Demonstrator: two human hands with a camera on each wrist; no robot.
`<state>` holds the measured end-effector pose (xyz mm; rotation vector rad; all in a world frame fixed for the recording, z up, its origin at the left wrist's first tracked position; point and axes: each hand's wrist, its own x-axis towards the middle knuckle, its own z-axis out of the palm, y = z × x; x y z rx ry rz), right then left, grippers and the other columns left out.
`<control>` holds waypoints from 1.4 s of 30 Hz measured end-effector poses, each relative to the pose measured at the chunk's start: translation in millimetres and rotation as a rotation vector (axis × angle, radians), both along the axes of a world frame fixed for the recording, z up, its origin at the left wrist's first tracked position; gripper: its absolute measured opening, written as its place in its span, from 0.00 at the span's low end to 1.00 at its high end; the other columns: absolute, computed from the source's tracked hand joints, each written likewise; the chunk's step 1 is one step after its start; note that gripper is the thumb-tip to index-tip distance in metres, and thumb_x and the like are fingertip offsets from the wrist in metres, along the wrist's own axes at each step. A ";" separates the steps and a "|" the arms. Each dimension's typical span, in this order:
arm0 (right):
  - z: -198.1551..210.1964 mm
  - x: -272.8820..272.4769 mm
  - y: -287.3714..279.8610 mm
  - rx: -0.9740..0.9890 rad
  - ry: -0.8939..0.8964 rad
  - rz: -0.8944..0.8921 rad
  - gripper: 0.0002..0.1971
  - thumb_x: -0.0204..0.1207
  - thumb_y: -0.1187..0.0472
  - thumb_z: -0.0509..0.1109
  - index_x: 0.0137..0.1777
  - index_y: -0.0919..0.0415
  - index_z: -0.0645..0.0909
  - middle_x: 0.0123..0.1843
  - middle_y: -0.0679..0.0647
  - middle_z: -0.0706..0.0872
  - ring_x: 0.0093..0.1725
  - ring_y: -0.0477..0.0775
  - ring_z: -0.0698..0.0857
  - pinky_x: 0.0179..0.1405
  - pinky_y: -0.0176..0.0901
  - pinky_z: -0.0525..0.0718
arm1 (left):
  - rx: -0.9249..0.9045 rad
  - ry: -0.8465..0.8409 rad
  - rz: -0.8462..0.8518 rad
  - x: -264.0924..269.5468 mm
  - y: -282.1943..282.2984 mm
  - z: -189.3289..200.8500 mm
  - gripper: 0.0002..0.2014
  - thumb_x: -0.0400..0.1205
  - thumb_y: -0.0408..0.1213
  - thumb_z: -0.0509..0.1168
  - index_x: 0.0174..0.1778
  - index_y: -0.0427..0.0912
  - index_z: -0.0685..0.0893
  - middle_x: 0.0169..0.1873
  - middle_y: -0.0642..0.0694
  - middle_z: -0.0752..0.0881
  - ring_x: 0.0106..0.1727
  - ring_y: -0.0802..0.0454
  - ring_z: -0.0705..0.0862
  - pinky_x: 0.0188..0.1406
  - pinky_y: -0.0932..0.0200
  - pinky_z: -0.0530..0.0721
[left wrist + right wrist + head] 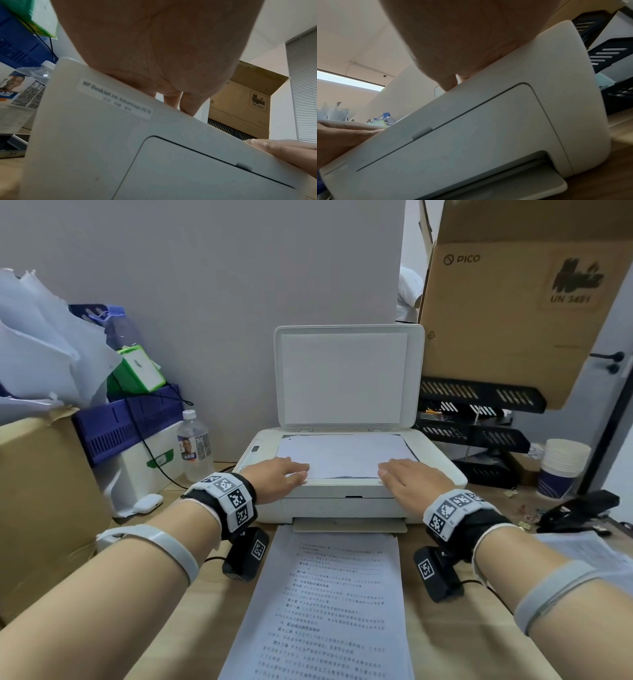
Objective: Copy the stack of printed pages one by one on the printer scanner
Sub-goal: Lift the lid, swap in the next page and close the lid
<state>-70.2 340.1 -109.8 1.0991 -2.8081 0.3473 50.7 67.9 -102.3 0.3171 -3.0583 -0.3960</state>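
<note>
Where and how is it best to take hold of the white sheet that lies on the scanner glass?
Probably at its near edge. The white paper sheet lies flat on the glass of the white printer, so nothing can be gripped from above. The raised scanner lid blocks the far side. From the front, the left hand or right hand can slide a near corner up and pinch it.

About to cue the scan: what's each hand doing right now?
Left hand: open, fingers flat on the sheet.
Right hand: open, fingers flat on the sheet.
</note>
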 end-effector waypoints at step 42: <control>140.4 -33.4 -107.5 -0.114 0.420 0.036 0.12 0.82 0.44 0.62 0.62 0.44 0.80 0.58 0.51 0.87 0.63 0.60 0.81 0.72 0.56 0.70 | 0.744 0.401 0.091 -68.1 -81.1 96.9 0.06 0.80 0.28 0.72 0.51 0.36 0.84 0.48 0.36 0.89 0.46 0.46 0.89 0.53 0.55 0.89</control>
